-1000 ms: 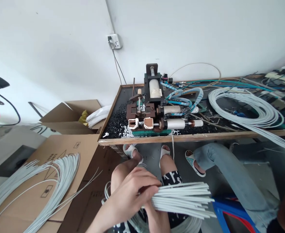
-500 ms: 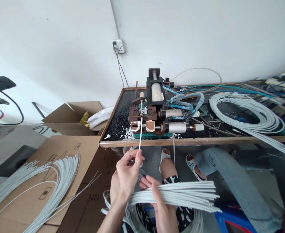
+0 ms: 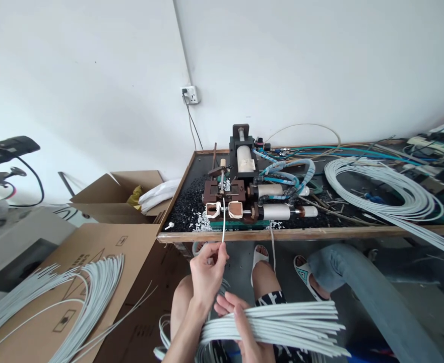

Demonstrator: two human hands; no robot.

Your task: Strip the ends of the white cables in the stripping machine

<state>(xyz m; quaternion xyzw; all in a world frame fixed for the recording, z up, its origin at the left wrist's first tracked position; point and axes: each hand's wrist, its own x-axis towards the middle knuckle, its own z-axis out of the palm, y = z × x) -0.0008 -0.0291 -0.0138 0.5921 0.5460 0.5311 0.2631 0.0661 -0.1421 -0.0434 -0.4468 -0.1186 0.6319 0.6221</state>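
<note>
One white cable (image 3: pixel 224 229) is pinched between the thumb and forefinger of my left hand (image 3: pixel 206 269). It runs forward from my fingers, past two white-wrapped jaws (image 3: pixel 236 209), into a brown and black bench machine (image 3: pixel 224 190) with air cylinders. The jaws stand apart on either side of the cable. Lower down, my right hand (image 3: pixel 246 325) is wrapped round a thick bundle of white cables (image 3: pixel 293 322), its thumb across the top. The bundle's cut ends point right. Its other part curves down over my lap, partly hidden by my left forearm.
A coil of white cable (image 3: pixel 380 186) lies on the wooden-edged bench (image 3: pixel 320 231), among black and white scraps. More cables (image 3: pixel 104 282) lie on a cardboard box (image 3: pixel 131 247) at left. An open carton (image 3: pixel 104 196) stands behind. Another person's jeans-clad leg (image 3: pixel 361 282) is at right.
The view has tilted up slightly, so everything sits lower in the picture. My left hand still pinches the cable in the machine, and my right still holds the bundle.
</note>
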